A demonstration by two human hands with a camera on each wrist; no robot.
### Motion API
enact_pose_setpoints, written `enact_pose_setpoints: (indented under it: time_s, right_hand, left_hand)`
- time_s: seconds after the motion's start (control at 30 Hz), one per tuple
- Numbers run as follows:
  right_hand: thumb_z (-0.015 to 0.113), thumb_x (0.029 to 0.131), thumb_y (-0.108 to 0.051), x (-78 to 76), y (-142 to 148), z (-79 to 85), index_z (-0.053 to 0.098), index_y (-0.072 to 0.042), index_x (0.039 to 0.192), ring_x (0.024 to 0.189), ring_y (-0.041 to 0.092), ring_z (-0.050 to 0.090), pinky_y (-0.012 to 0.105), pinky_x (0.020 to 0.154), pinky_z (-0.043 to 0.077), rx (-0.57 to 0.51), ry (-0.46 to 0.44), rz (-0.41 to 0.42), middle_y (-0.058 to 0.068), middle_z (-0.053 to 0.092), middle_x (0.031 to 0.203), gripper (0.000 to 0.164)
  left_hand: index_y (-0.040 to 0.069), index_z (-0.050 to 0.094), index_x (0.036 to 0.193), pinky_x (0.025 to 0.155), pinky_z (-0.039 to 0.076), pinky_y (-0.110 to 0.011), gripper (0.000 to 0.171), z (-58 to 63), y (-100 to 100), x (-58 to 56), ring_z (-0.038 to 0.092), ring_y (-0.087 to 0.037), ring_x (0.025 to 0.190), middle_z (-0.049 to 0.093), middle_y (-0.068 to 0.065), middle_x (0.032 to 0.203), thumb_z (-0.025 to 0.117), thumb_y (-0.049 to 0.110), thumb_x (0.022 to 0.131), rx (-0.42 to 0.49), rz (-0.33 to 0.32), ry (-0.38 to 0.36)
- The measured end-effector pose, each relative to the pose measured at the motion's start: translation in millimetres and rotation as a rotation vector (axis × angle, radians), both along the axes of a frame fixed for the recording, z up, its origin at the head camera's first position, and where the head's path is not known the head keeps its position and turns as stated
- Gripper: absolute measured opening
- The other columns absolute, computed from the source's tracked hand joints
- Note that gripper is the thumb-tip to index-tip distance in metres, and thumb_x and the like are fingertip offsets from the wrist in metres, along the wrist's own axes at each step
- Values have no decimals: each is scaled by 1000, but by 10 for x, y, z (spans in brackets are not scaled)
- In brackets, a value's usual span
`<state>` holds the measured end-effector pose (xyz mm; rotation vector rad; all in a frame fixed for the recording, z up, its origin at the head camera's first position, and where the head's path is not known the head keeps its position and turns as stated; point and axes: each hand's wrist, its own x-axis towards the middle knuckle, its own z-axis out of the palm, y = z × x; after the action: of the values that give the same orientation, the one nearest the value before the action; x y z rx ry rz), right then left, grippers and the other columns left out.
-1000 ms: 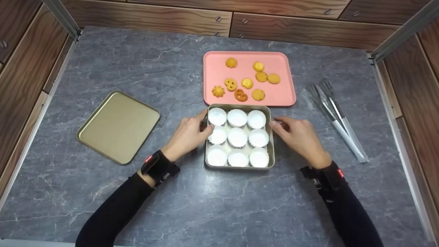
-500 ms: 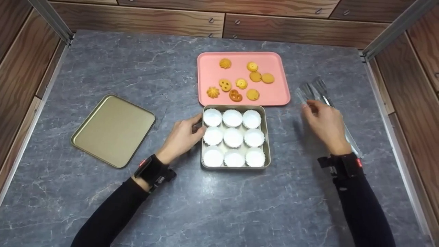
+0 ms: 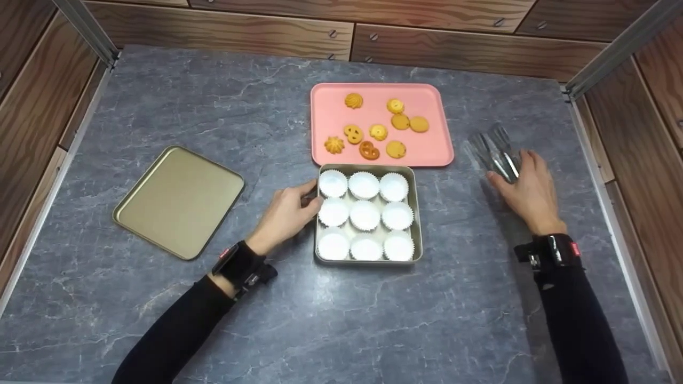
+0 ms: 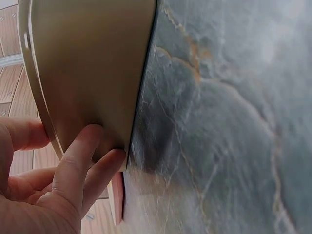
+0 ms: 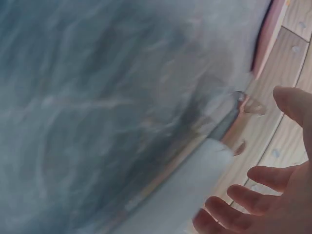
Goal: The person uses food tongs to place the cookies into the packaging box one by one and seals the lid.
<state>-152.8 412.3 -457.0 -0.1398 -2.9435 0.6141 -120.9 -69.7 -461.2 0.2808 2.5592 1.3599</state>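
Observation:
In the head view my left hand (image 3: 285,216) holds the left wall of a square metal tin (image 3: 417,213), thumb at the rim. The left wrist view shows its fingers (image 4: 73,170) against the tin's outer side (image 4: 92,63). Several white paper cups (image 3: 365,215) stand in rows inside the tin. My right hand (image 3: 531,194) is over a pair of metal tongs (image 3: 483,149) on the right and hides most of their handles. From the right wrist, its spread fingers (image 5: 248,197) show beside the pale tong handle (image 5: 180,185), with a gap between.
Behind the tin lies a pink tray (image 3: 325,106) with several cookies (image 3: 396,149), some round, some pretzel-shaped. A gold-coloured lid (image 3: 179,202) lies on the grey marbled table (image 3: 256,320) at the left. Wood-patterned walls (image 3: 224,26) enclose the back and sides.
My right hand has left the tin's right side and moved right to over the tongs, its fingers spreading. The left hand stays at the tin's left wall.

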Motion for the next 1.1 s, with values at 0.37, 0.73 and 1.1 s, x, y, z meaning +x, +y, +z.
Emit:
enact_pose_setpoints:
  time_s: [0.37,0.73,1.1]
  right_hand:
    - [75,92,-43,32,159,-73,52,19,125,99,59,54,69,83,40,63,-105,-21,40,56,107,74]
    - [67,97,-39,104,185,-5,59,10,127,95,50,58,64,78,44,23,-142,-46,31,61,105,58]
    - [67,99,-43,173,-229,171,54,-1,143,104,50,59,68,81,44,6,11,54,31,62,118,62]
  left_hand:
    - [1,49,150,44,40,-22,54,-9,18,5,43,-8,49,69,-9,78,65,21,102,37,10,-30]
    - [0,49,149,42,34,-21,54,-21,14,9,37,-7,46,50,1,61,65,21,101,28,-1,1]
    - [0,50,148,46,39,-21,52,-24,9,19,47,-7,50,66,-3,67,63,22,103,18,12,9]
